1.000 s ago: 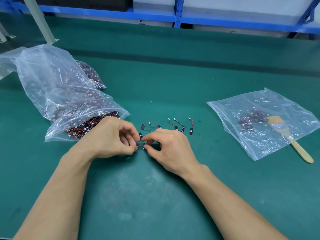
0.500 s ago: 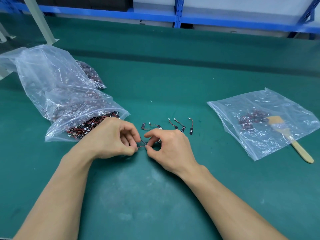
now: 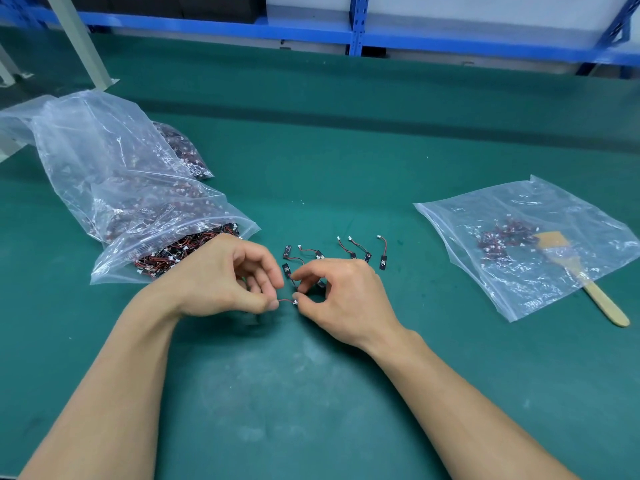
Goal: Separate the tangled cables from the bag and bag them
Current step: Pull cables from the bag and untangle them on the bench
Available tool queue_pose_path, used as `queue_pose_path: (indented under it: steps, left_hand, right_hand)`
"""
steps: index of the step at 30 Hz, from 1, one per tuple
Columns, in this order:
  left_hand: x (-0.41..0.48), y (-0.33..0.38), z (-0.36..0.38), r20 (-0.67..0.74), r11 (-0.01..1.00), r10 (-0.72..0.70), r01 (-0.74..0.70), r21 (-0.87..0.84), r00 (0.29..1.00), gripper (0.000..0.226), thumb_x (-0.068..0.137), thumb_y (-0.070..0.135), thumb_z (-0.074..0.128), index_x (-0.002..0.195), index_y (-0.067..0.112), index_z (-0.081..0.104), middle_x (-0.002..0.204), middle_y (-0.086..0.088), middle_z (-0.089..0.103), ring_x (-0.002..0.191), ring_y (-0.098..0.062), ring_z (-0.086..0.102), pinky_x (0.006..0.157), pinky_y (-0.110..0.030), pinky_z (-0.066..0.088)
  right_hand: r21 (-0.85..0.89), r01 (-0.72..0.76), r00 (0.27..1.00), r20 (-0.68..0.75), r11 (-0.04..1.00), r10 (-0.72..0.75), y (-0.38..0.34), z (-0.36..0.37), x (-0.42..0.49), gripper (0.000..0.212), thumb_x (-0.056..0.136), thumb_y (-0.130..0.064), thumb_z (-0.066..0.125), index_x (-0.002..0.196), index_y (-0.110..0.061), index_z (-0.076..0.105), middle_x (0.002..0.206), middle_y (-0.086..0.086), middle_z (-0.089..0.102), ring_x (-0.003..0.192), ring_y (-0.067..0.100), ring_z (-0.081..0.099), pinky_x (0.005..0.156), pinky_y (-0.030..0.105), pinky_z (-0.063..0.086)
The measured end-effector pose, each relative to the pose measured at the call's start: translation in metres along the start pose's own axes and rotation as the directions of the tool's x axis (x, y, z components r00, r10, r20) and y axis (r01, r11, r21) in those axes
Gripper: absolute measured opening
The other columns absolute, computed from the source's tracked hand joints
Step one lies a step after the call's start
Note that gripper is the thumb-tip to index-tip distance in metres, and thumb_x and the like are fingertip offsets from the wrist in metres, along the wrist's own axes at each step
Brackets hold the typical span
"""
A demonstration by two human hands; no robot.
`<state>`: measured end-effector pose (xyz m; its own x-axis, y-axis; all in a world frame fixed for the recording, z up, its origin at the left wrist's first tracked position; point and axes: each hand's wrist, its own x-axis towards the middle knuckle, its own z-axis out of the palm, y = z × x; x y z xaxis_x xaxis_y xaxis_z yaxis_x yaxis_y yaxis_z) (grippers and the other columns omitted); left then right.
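We pinch one cable two-handed.
Our left hand and right hand fingers clamped on its ends; cable bag at 10 o'clock.

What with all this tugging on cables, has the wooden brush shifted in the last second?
No. The wooden brush keeps its place against the blue shelf post and right-hand bag.

My left hand and right hand meet mid-table, with a short cable pinched between them. A row of loose cables lies just behind my hands. A full bag of cables lies at my left. At my right, well apart, a second bag holds a few cables, and a brush pokes out of its near right edge.
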<state>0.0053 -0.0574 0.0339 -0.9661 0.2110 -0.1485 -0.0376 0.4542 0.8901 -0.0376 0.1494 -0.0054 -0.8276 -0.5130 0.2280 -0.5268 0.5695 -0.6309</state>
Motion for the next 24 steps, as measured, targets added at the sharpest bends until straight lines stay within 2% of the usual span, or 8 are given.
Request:
queue_pose_path:
  steps: [3, 8, 10, 12, 16, 18, 21, 24]
  left_hand:
    - [0.002, 0.000, 0.001, -0.052, 0.999, 0.029, -0.031, -0.034, 0.998, 0.035, 0.071, -0.013, 0.079, 0.079, 0.021, 0.075, 0.071, -0.011, 0.074, 0.058, -0.010, 0.063, 0.059, -0.017, 0.051]
    - [0.005, 0.000, 0.005, -0.106, 0.992, 0.074, -0.084, -0.092, 0.992, 0.021, 0.065, 0.010, 0.083, 0.081, 0.019, 0.074, 0.073, -0.009, 0.074, 0.059, -0.011, 0.062, 0.060, -0.018, 0.052]
    - [0.007, -0.001, 0.008, -0.100, 0.990, 0.096, -0.105, -0.091, 0.990, 0.021, 0.066, 0.011, 0.084, 0.081, 0.019, 0.074, 0.074, -0.009, 0.075, 0.059, -0.012, 0.063, 0.060, -0.018, 0.053]
    - [0.009, -0.002, 0.010, -0.095, 0.988, 0.123, -0.130, -0.079, 0.988, 0.021, 0.067, 0.014, 0.086, 0.083, 0.021, 0.074, 0.075, -0.008, 0.075, 0.060, -0.013, 0.065, 0.061, -0.020, 0.054]
    - [0.013, -0.004, 0.015, -0.183, 0.985, 0.162, -0.172, -0.036, 0.970, 0.016, 0.075, 0.024, 0.086, 0.087, 0.025, 0.075, 0.075, -0.002, 0.075, 0.060, -0.012, 0.067, 0.060, -0.017, 0.051]
    - [0.017, -0.007, 0.018, -0.239, 0.986, 0.169, -0.162, 0.049, 0.956, 0.008, 0.084, 0.022, 0.081, 0.085, 0.028, 0.076, 0.072, 0.003, 0.073, 0.055, -0.010, 0.062, 0.057, -0.015, 0.046]
    - [0.022, -0.011, 0.023, -0.305, 0.958, 0.184, -0.100, 0.270, 0.934, 0.009, 0.084, 0.027, 0.080, 0.079, 0.033, 0.077, 0.067, 0.014, 0.069, 0.054, -0.005, 0.053, 0.057, -0.018, 0.043]
    - [0.024, -0.012, 0.025, -0.318, 0.928, 0.161, -0.034, 0.371, 0.934, 0.006, 0.081, 0.034, 0.081, 0.077, 0.033, 0.077, 0.063, 0.017, 0.066, 0.054, -0.005, 0.052, 0.058, -0.023, 0.042]
  right_hand:
    - [0.021, 0.056, 0.998, 0.015, 0.998, -0.056, 0.001, -0.008, -0.003, 0.026, 0.076, -0.023, 0.075, 0.101, -0.031, 0.076, 0.084, -0.020, 0.071, 0.064, -0.014, 0.050, 0.066, 0.020, 0.040]
    - [0.214, 0.092, 0.995, 0.004, 0.973, -0.095, 0.003, -0.014, -0.006, 0.018, 0.077, -0.025, 0.069, 0.093, -0.026, 0.077, 0.075, -0.019, 0.069, 0.048, 0.009, 0.046, 0.056, 0.012, 0.033]
    - [0.274, 0.079, 0.996, 0.008, 0.958, -0.084, 0.006, -0.014, -0.004, 0.005, 0.084, -0.028, 0.075, 0.087, -0.024, 0.077, 0.066, -0.021, 0.064, 0.046, 0.011, 0.041, 0.053, 0.013, 0.031]
    - [0.313, 0.067, 0.996, 0.036, 0.947, -0.082, 0.009, -0.016, -0.002, 0.008, 0.090, -0.024, 0.074, 0.083, -0.022, 0.077, 0.060, -0.022, 0.061, 0.046, 0.009, 0.039, 0.052, 0.014, 0.030]
    - [0.364, 0.023, 0.997, 0.065, 0.931, -0.049, 0.017, -0.035, 0.001, 0.011, 0.092, -0.020, 0.073, 0.081, -0.023, 0.075, 0.067, -0.013, 0.069, 0.049, 0.009, 0.038, 0.054, 0.017, 0.035]
    - [0.384, -0.009, 0.999, 0.048, 0.923, -0.010, 0.026, -0.050, 0.003, 0.015, 0.092, -0.019, 0.072, 0.078, -0.024, 0.073, 0.067, -0.011, 0.069, 0.054, 0.023, 0.044, 0.055, 0.021, 0.038]
    - [0.381, -0.050, 0.999, 0.017, 0.923, 0.047, 0.041, -0.069, 0.002, 0.019, 0.093, -0.017, 0.071, 0.074, -0.023, 0.070, 0.064, -0.008, 0.066, 0.057, 0.026, 0.049, 0.058, 0.025, 0.040]
    - [0.357, -0.082, 0.995, -0.017, 0.930, 0.095, 0.052, -0.074, 0.000, 0.022, 0.092, -0.014, 0.071, 0.072, -0.023, 0.070, 0.063, -0.006, 0.065, 0.063, 0.033, 0.054, 0.060, 0.029, 0.041]
